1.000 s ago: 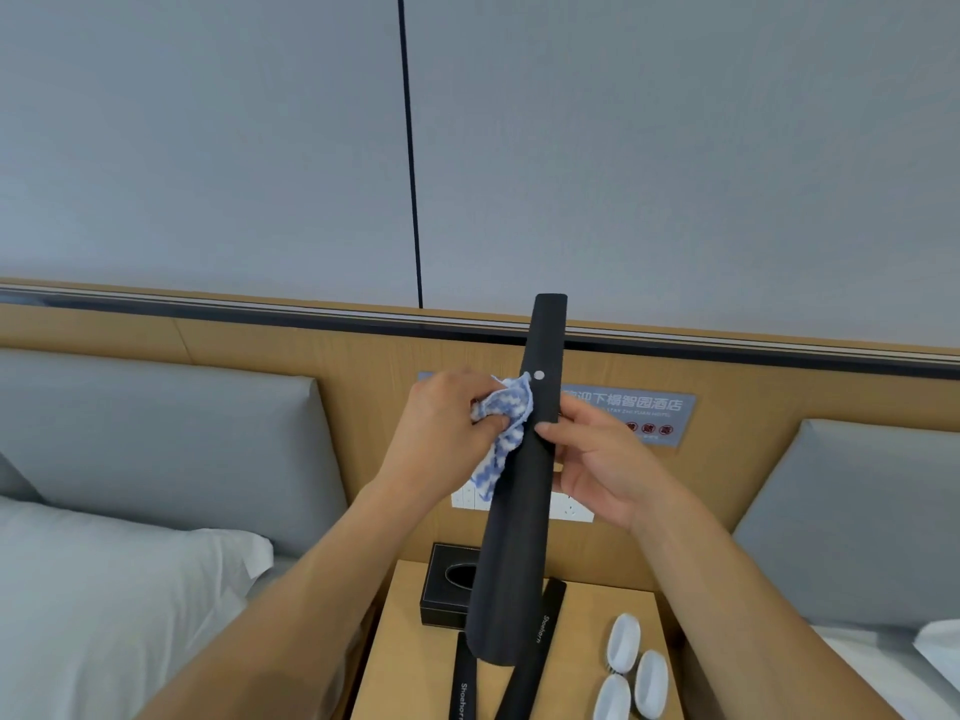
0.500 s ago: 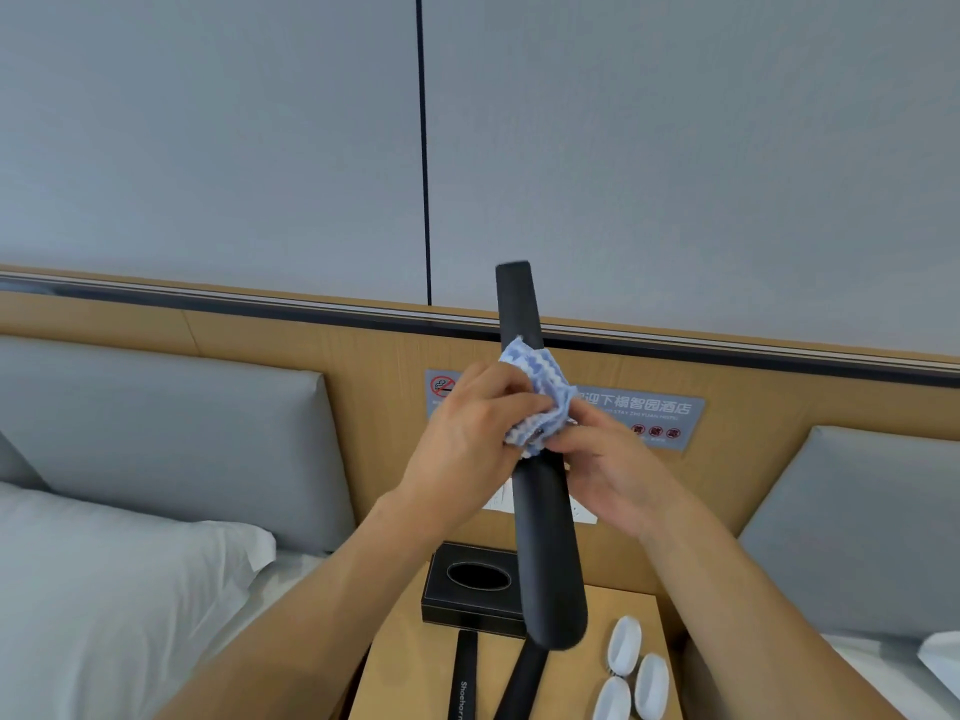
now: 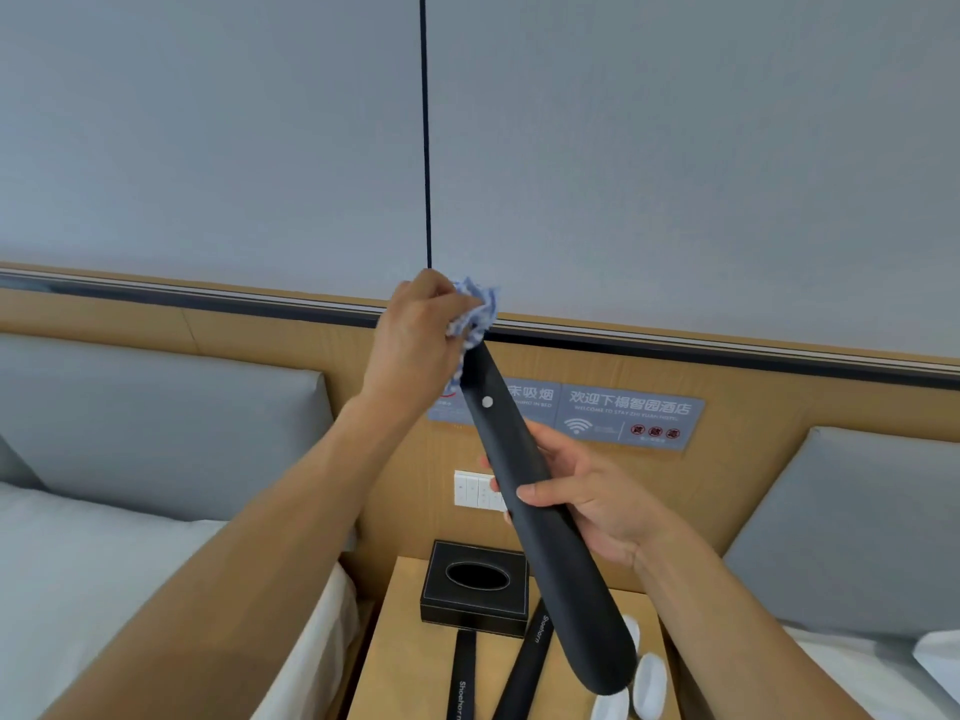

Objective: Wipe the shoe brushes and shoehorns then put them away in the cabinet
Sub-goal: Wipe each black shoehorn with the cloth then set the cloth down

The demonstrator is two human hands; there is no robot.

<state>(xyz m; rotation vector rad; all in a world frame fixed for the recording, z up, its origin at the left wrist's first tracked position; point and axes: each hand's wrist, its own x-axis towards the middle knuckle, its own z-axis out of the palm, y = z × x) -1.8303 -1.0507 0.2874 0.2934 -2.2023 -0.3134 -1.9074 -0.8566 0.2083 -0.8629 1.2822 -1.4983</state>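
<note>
Shoehorn (image 3: 524, 491) axis runs from lower right of the frame to upper centre. Your right hand (image 3: 587, 501) clamps its midsection; your left hand (image 3: 415, 340) pinches the cloth (image 3: 478, 314) around its upper tip, probably at stroke end.

A nightstand (image 3: 415, 641) stands between two beds, against the headboard (image 3: 753, 387). On it a tissue box (image 3: 475, 589) sits at the back; two shoehorns (image 3: 462, 678) lie before it, with brushes (image 3: 649, 685) to their right. A third shoehorn (image 3: 524, 491) is held tilted above them, a cloth (image 3: 475, 311) at its upper end.
</note>
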